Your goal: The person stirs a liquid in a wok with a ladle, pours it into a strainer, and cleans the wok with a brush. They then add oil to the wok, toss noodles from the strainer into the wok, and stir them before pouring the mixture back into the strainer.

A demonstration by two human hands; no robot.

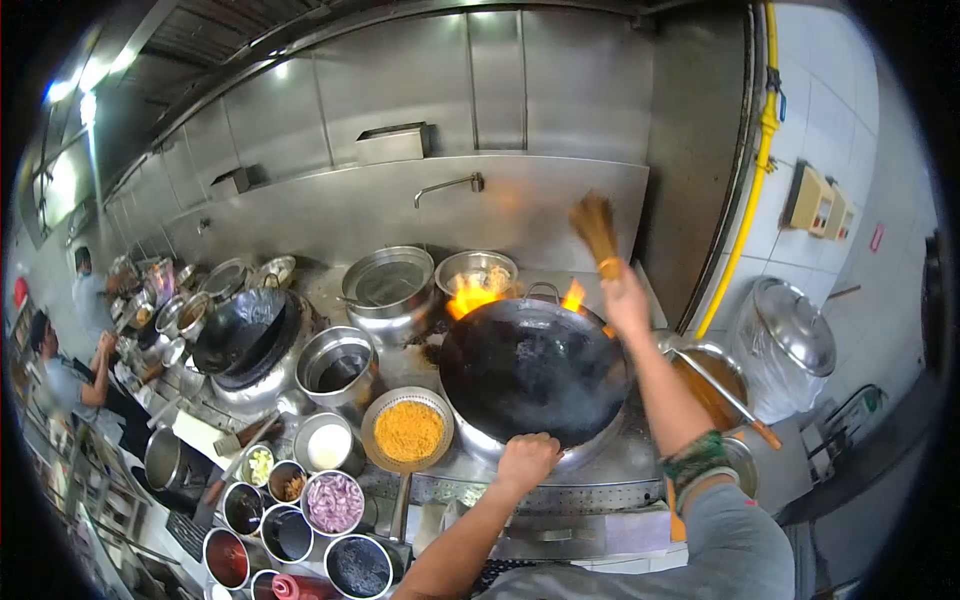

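A large black wok [535, 375] sits over the burner, with smoke or steam above its dark inside. My left hand [530, 462] is closed at the wok's near edge; the fingers' undersides are hidden. Raised above the wok's right side, my right hand [627, 302] grips a bamboo wok brush [594, 228] by its bound end, bristles up and tilted left. Orange flames [472, 297] rise behind the wok's far rim. Left of the wok, a perforated strainer [447, 440] holds yellow noodles [408, 430].
Metal pots of sauces and chopped onion [335, 502] crowd the lower left. Behind stand a round steel pot [388, 280] and a wall tap [448, 186]. On the right, a ladle [728, 398] lies across an orange-brown container [708, 375]. Two people [75, 375] work at far left.
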